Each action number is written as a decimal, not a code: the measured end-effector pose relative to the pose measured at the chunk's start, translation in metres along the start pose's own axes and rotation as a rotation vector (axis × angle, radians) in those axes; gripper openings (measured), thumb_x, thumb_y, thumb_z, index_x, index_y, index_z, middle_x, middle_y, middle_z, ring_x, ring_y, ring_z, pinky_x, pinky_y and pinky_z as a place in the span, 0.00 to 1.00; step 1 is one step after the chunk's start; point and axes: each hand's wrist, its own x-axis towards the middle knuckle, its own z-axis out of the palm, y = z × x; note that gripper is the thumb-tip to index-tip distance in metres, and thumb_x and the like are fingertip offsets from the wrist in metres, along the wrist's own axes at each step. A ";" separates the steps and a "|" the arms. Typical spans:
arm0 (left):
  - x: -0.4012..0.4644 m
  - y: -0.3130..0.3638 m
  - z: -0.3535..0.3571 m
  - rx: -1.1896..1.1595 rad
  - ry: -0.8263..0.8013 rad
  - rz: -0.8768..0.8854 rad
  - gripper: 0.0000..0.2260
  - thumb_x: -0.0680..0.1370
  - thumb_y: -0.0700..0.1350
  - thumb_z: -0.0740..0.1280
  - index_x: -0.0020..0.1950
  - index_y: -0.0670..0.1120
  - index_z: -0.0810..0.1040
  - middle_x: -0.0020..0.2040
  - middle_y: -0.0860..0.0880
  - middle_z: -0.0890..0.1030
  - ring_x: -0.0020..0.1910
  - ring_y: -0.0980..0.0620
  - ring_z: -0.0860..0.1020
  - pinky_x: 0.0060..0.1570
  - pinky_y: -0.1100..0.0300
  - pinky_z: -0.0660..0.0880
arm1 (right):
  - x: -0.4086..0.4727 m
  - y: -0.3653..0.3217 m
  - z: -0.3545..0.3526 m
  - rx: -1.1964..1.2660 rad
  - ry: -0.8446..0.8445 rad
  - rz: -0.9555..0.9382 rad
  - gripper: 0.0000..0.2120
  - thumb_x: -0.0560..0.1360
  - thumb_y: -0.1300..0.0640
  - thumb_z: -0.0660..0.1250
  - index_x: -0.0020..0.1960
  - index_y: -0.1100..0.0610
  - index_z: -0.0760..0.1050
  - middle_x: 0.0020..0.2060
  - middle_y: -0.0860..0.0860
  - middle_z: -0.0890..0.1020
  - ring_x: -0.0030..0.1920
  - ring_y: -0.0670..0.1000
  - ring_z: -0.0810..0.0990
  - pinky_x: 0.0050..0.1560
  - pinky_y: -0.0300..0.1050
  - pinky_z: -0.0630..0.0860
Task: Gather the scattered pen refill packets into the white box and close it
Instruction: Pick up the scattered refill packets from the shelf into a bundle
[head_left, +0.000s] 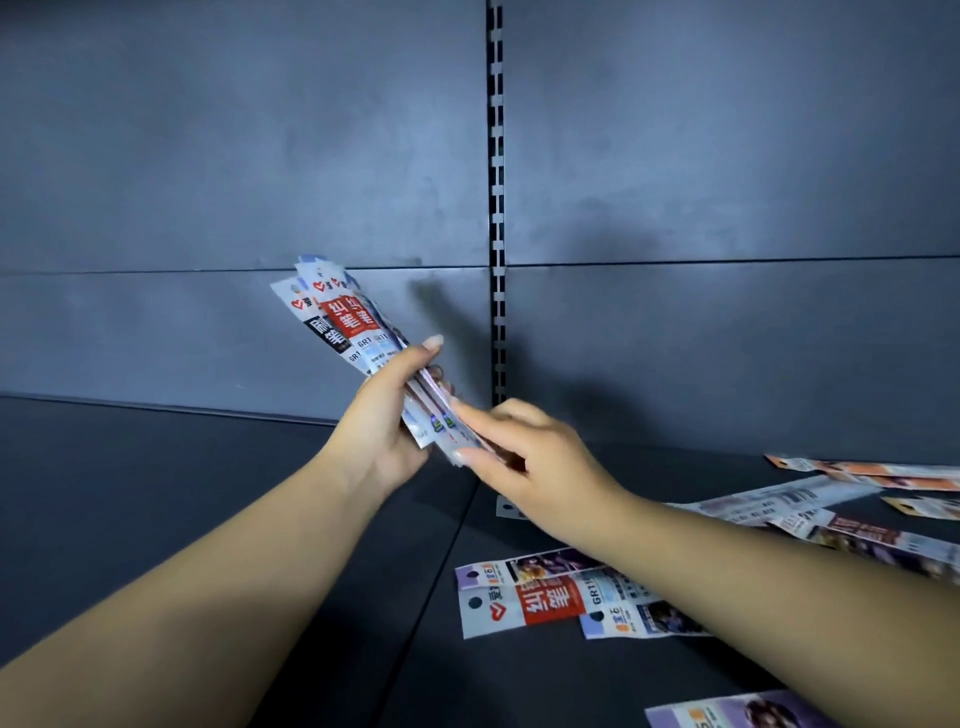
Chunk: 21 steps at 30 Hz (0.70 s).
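My left hand (387, 415) grips a fanned bundle of pen refill packets (340, 319), white with red and black labels, held tilted above the dark shelf. At the bundle's lower end my right hand (519, 447) pinches the packets between thumb and fingers. More packets lie loose on the shelf: a red-labelled one (524, 605) near the front, several (810, 499) at the right, and a purple one (727, 712) at the bottom edge. No white box is in view.
The dark grey shelf (208, 493) runs left to right beneath my arms. Behind it stands a grey back panel (260, 156) with a slotted vertical rail (497, 208) near the middle.
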 end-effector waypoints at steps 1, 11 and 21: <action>0.000 0.001 -0.002 -0.028 -0.021 -0.006 0.05 0.73 0.43 0.64 0.38 0.46 0.71 0.30 0.50 0.72 0.28 0.53 0.73 0.34 0.61 0.75 | -0.001 0.000 0.000 -0.020 -0.008 -0.004 0.24 0.71 0.49 0.62 0.66 0.53 0.71 0.39 0.38 0.67 0.40 0.33 0.70 0.43 0.27 0.65; -0.011 0.005 -0.002 0.080 -0.270 -0.122 0.02 0.67 0.42 0.66 0.37 0.44 0.77 0.27 0.50 0.76 0.26 0.53 0.76 0.32 0.63 0.76 | -0.006 -0.007 -0.019 -0.415 -0.329 -0.047 0.37 0.67 0.33 0.56 0.73 0.40 0.50 0.62 0.46 0.62 0.62 0.44 0.63 0.58 0.42 0.68; -0.014 0.004 -0.004 0.146 -0.280 -0.206 0.06 0.66 0.45 0.65 0.30 0.46 0.79 0.25 0.50 0.77 0.25 0.54 0.76 0.29 0.65 0.74 | -0.008 0.001 -0.014 -0.333 -0.243 -0.100 0.34 0.70 0.44 0.66 0.70 0.40 0.52 0.49 0.43 0.62 0.47 0.37 0.59 0.47 0.38 0.66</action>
